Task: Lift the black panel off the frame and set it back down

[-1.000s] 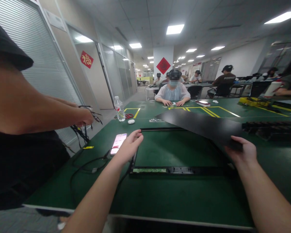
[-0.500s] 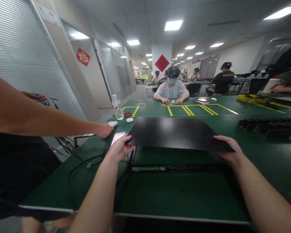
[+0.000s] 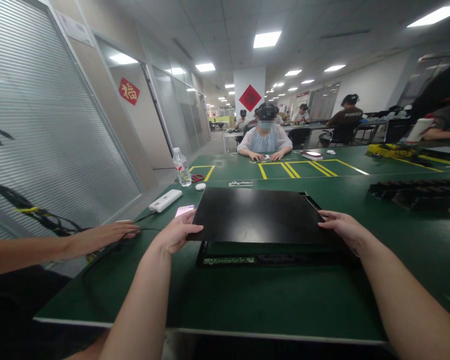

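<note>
I hold a thin black panel (image 3: 257, 215) flat over a black rectangular frame (image 3: 247, 260) that lies on the green table (image 3: 270, 305). My left hand (image 3: 177, 234) grips the panel's near left corner. My right hand (image 3: 341, 229) grips its near right edge, fingers on top. The panel's near edge sits a little above the frame's front rail, which carries a green circuit strip (image 3: 229, 260).
A pink phone (image 3: 183, 210) and a white power strip (image 3: 165, 200) lie left of the panel. Another person's hand (image 3: 105, 236) rests on a black cable (image 3: 108, 250) at the left. A water bottle (image 3: 181, 167), black trays (image 3: 416, 192) and seated people lie beyond.
I have lowered the panel toward the frame and pulled it nearer. The other person's hand left the power strip and moved down to the cable at the table's left edge.
</note>
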Demonstrator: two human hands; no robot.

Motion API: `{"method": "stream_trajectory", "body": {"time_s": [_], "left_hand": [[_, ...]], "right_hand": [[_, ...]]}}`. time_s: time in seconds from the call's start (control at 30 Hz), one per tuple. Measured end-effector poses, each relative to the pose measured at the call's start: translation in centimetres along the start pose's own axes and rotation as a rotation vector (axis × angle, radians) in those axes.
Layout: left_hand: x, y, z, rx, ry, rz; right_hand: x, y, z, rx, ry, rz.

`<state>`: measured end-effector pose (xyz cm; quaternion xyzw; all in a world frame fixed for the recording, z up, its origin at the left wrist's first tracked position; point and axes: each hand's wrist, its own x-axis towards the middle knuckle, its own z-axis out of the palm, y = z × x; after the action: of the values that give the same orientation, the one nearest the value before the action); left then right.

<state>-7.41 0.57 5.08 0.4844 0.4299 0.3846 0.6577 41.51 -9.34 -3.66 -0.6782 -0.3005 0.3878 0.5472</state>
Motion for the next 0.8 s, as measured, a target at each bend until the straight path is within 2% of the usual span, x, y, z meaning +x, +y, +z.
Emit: {"method": "stream_trajectory", "body": {"time_s": [0.1,0.2,0.3,0.5,0.63,0.8], "left_hand": [[0.4,-0.8,0.3,0.004,0.047,-0.014],[0.8,-1.6,0.5,0.023,0.077,-0.021],[1.1,-2.1,0.9,0.05,0.127,-0.01],[1.2,-2.6,1.9,0.082,0.298,0.008],[1.0,-3.3,2.4,0.162,0.264,0.048],[1.6,-4.8,2.4,0.368,0.234,0.063]], "right_hand": [[0.5,0.3,-0.1,0.028,0.128,0.018],[0.5,0.4,0.1,0.004,0.192,-0.02],[0.3,0.6,0.7,-0.012,0.205,-0.044],[-0.2,0.9,1.8,-0.022,0.206,-0.098],[-0.2,1.0,1.3,-0.102,0.28,-0.132],[-0.2,1.3,0.7,-0.106,0.303,-0.136]]}}
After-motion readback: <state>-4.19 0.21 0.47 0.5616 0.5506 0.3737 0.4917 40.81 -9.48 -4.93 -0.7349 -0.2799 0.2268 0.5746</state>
